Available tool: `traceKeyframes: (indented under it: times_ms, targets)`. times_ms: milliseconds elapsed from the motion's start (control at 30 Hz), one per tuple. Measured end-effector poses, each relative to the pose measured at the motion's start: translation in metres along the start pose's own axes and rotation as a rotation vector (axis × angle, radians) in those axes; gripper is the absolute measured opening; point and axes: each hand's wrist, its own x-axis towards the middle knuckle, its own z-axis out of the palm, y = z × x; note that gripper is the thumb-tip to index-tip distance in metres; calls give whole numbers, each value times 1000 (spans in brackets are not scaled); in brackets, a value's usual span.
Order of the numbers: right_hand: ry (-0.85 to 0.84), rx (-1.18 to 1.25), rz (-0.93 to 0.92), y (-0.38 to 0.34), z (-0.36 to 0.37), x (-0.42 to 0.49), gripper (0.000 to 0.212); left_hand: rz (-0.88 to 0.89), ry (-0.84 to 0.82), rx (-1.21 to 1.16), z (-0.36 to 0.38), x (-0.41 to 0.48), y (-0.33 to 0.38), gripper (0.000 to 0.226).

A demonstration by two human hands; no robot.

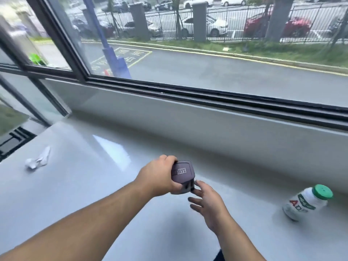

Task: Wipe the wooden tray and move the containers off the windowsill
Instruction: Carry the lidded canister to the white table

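My left hand [160, 176] grips a small purple-grey container [183, 175] with a square lid and a printed label, held just above the white windowsill [94, 185]. Close beside the container's lower right corner is my right hand [208, 201], fingers spread; its fingertips reach the container's edge. A white bottle [305, 203] with a green cap and a red and green label stands on the sill at the right. No wooden tray is in view.
A crumpled white tissue [37, 160] lies on the sill at the left. The dark window frame [207, 97] runs along the back above a low white ledge. At the far left the sill ends at a glass pane.
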Motion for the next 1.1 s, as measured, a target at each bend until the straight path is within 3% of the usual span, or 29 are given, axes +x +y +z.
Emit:
traceKeyframes:
  times_ms: [233, 433, 533, 800, 1100]
  targets:
    - [-285, -116, -12, 25, 210, -97, 25, -242, 264, -71, -100, -181, -168, 65]
    - [-537, -160, 45, 103, 380, -205, 16, -427, 440, -74, -139, -366, -292, 66]
    - [-631, -231, 72, 152, 450, -255, 24, -544, 501, -62, -144, -455, -347, 64]
    - [-855, -469, 118, 274, 587, -350, 17, -828, 563, -48, -136, -649, -457, 56]
    - [-984, -683, 228, 381, 697, -372, 19, -1101, 508, -76, -102, -756, -545, 59]
